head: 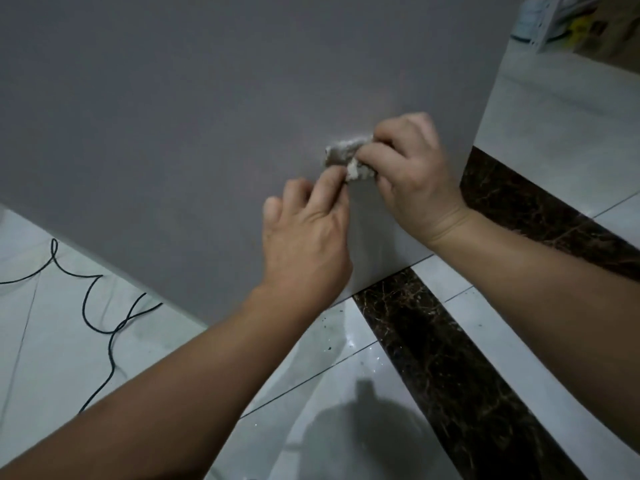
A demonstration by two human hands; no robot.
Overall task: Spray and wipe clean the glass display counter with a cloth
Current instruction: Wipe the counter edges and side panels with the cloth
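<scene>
Obs.: both hands on 1 small wadded cloth (346, 156), held against the grey panel (173, 133), right of its middle. I take the panel for a face of the desk, since it runs down to the tiled floor (332, 403).

Grip: right hand (415, 181) has its fingers curled over the wad, clamped on it. Left hand (306, 237) pinches the cloth's lower edge between thumb and forefinger; its other fingers are loose and splayed. Neither grip stands apart.

No spray bottle in view. Cannot tell whether the panel is wet.

Step in hand (judgement): refolding or re-bunching the cloth before wiping.

Method notes:
- Turn a cleaner face outward; the wad looks grey and linty.
- Flatten it to a pad, not a ball, so that more cloth meets the panel.
- 1 hand is enough for the wipe. Free the left hand once the fold is set.
- Use overlapping passes, top to bottom, ending at the floor edge.

Hazards: black cable (100, 306) loose on the floor at left; specks of debris on the tiles beside the dark marble strip (450, 375).
</scene>
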